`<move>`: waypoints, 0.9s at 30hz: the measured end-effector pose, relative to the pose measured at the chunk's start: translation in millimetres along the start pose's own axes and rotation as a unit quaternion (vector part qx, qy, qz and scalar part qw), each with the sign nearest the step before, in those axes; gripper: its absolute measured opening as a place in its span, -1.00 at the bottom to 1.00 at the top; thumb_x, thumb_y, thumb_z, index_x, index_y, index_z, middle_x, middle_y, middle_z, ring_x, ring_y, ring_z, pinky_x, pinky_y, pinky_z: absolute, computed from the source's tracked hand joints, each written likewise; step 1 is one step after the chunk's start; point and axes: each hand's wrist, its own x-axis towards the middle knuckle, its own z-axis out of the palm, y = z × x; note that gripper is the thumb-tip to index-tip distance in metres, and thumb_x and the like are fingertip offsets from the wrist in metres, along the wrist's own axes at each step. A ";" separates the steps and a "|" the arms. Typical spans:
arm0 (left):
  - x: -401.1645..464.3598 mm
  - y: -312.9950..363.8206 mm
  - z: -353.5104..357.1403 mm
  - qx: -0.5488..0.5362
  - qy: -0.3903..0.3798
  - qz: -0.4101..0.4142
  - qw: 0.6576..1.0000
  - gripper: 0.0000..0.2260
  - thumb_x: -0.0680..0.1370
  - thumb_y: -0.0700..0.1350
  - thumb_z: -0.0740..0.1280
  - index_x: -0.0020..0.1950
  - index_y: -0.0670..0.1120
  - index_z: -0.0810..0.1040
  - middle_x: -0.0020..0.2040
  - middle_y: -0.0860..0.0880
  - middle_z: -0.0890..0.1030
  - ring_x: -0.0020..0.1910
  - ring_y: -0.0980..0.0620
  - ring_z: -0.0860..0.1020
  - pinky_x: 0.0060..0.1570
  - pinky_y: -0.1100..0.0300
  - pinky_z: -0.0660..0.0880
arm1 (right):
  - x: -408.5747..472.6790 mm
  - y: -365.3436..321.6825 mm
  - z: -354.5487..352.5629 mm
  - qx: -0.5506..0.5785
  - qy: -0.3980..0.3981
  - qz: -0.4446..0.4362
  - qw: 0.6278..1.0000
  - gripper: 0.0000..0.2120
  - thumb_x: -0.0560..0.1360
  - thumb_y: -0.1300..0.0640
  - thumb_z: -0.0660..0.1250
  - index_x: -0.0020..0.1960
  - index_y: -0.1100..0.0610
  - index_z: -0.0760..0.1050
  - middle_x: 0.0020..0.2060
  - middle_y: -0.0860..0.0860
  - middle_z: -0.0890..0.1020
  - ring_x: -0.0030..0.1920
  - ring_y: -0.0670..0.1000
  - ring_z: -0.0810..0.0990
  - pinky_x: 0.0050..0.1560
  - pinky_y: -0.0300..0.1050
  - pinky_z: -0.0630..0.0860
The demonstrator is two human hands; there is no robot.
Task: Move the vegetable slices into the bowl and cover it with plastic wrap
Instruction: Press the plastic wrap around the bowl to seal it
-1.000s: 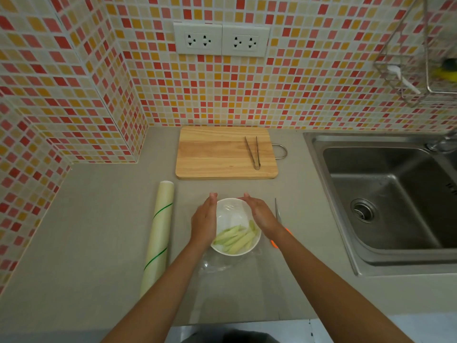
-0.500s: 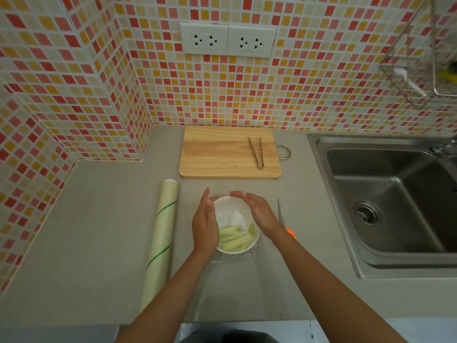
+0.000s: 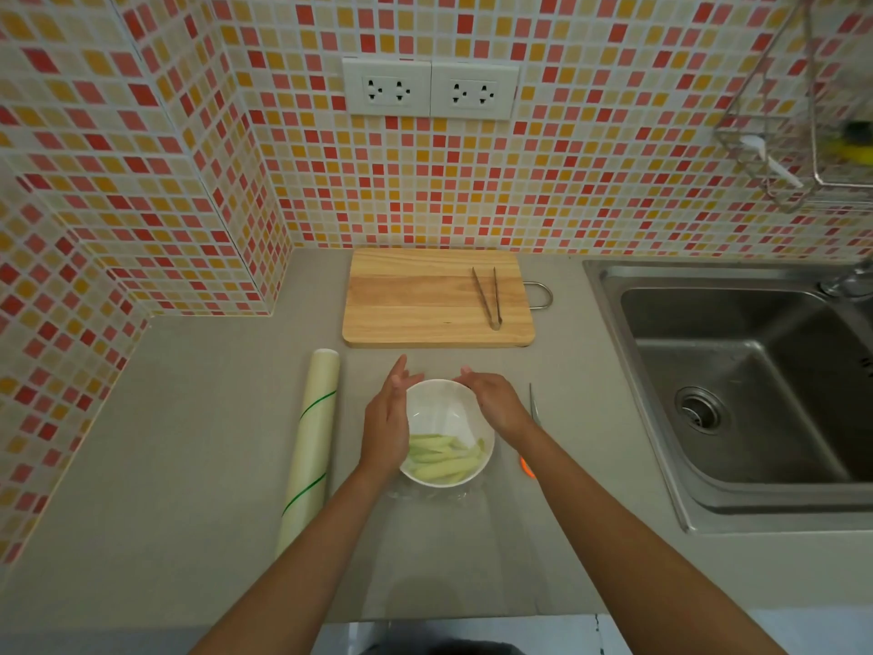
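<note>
A white bowl (image 3: 439, 411) stands on the grey counter in front of me, with pale green vegetable slices (image 3: 444, 458) lying in its near half. My left hand (image 3: 385, 427) presses flat against the bowl's left side, fingers straight and pointing away from me. My right hand (image 3: 496, 404) cups the far right rim, fingers curled over the edge. Crumpled clear plastic film (image 3: 425, 496) shows under the bowl's near side, and a sheet of it spreads toward the counter's front edge. Whether film covers the bowl's top I cannot tell.
A plastic wrap roll (image 3: 312, 446) lies left of the bowl. Behind it is a wooden cutting board (image 3: 415, 300) with metal tongs (image 3: 489, 297). An orange-handled blade (image 3: 533, 408) lies right of my right wrist. A steel sink (image 3: 756, 385) fills the right side.
Both hands have stayed at the bowl's sides; the right hand's fingers have crept a little further round the far rim. The bowl has not moved.
</note>
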 end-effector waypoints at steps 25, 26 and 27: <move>0.7 -1.9 1.1 -0.088 0.044 -0.130 0.987 -0.38 0.52 0.37 -0.07 0.38 0.07 0.43 0.34 -0.02 0.51 0.34 -0.03 0.45 0.41 -0.08 0.29 | -11.5 15.2 7.3 0.028 -0.017 0.040 0.999 -0.47 0.65 -0.10 -0.09 0.14 0.13 0.59 -0.04 -0.02 0.66 -0.06 -0.15 0.61 -0.21 -0.46 0.50; 0.9 -2.0 0.2 -0.084 0.051 -0.128 0.987 -0.38 0.51 0.37 -0.06 0.38 0.07 0.44 0.32 -0.01 0.53 0.33 -0.02 0.46 0.41 -0.06 0.30 | -11.1 13.3 5.3 0.030 -0.020 0.036 0.999 -0.46 0.65 -0.11 -0.09 0.21 0.16 0.56 0.03 0.00 0.65 0.02 -0.11 0.61 -0.10 -0.42 0.50; 0.5 -1.9 -1.2 -0.083 0.063 -0.118 0.987 -0.39 0.51 0.36 -0.05 0.37 0.07 0.45 0.26 0.01 0.57 0.30 0.00 0.48 0.38 -0.01 0.32 | -10.7 11.3 3.5 0.043 -0.009 0.028 0.999 -0.46 0.65 -0.10 -0.08 0.26 0.18 0.53 0.10 0.03 0.62 0.10 -0.06 0.59 0.02 -0.35 0.48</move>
